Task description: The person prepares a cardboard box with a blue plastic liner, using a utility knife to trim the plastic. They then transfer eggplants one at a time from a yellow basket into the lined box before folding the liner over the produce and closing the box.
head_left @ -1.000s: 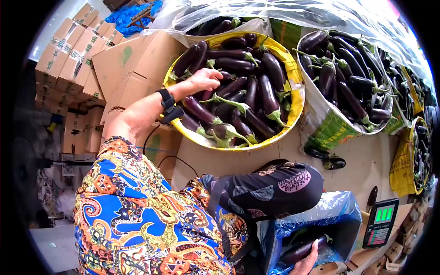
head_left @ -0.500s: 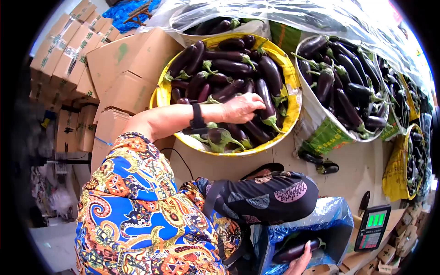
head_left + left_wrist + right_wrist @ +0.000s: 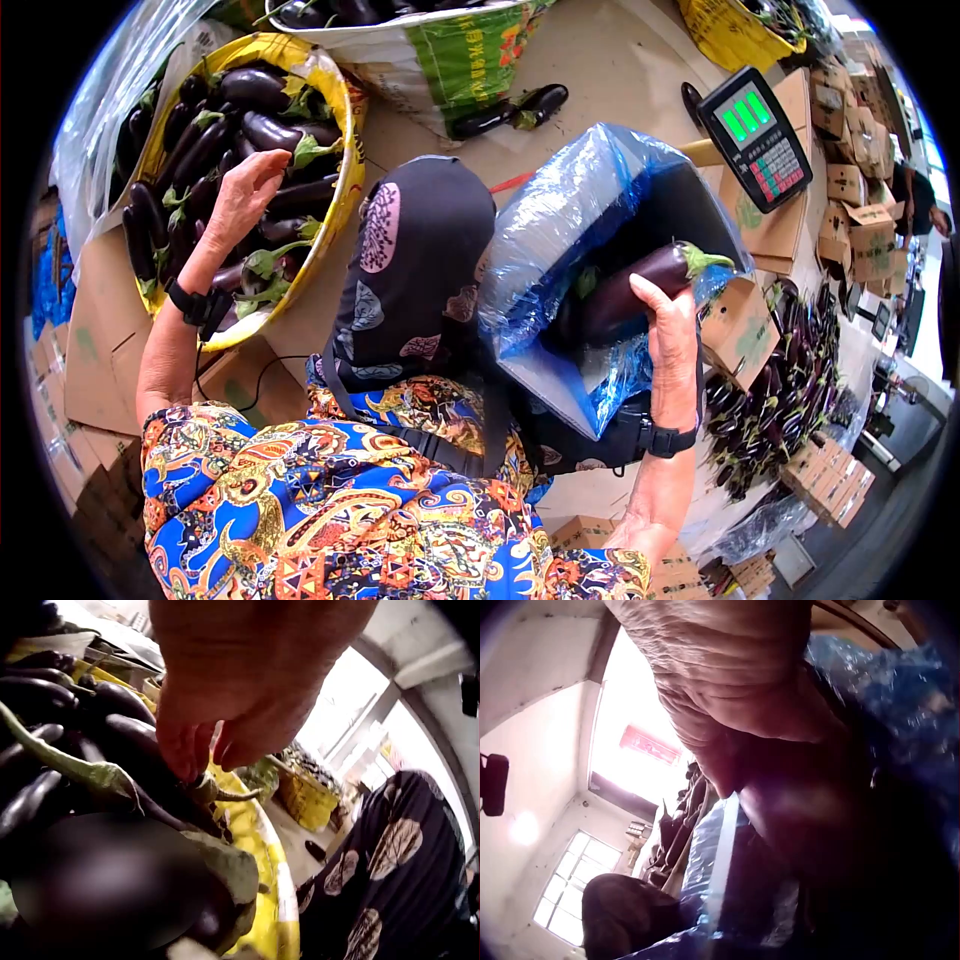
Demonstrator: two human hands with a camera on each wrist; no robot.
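Observation:
My right hand (image 3: 672, 325) grips a dark purple eggplant (image 3: 640, 290), thumb laid along its top, with the green cap pointing right. That eggplant lies at the opening of a box lined with a blue plastic bag (image 3: 560, 220). In the right wrist view the hand and the dark eggplant overlap in deep shadow. Over a large yellow-rimmed basket (image 3: 345, 130) full of eggplants, my left hand (image 3: 243, 200) reaches in with fingers loosely bent. In the left wrist view, its fingertips (image 3: 191, 769) are right at the capped end of one eggplant (image 3: 142, 739).
A scale display (image 3: 755, 140) with green digits stands beyond the lined box. Two loose eggplants (image 3: 510, 110) lie on the floor near a white-and-green sack (image 3: 450, 60). Cardboard boxes (image 3: 100, 330) stand left, and a heap of eggplants (image 3: 780, 400) lies at right.
The head view has swung toward the lined box. My left hand has moved across the basket of eggplants to its near side. My right hand keeps hold of its eggplant.

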